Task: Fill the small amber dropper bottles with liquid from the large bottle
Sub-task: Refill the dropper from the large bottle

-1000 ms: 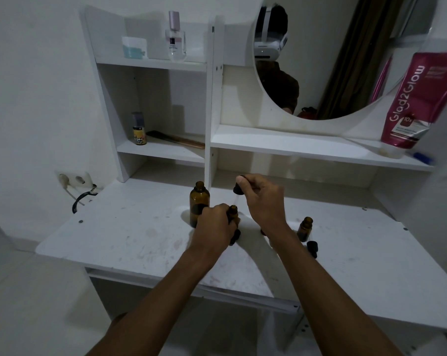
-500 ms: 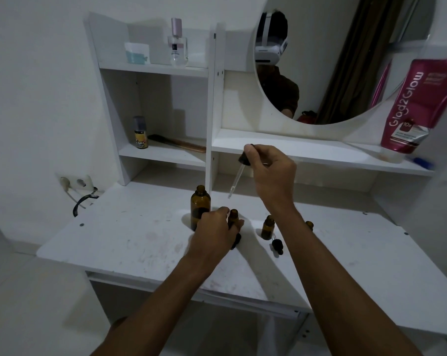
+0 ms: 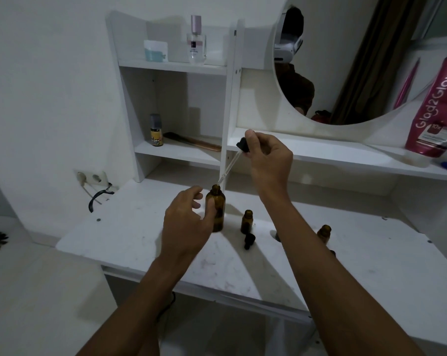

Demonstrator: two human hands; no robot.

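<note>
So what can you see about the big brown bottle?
The big brown bottle is see-through amber glass, round, with a narrow neck and no cap. It stands upright on the white table. The left hand holds it, thumb across its front. The glass dropper, pinched by the right hand, points its tip at the open mouth.

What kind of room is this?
Probably a bedroom or dressing corner at home: a white vanity desk with a round mirror, a perfume bottle on its top shelf and a pink lotion tube at the right.
</note>
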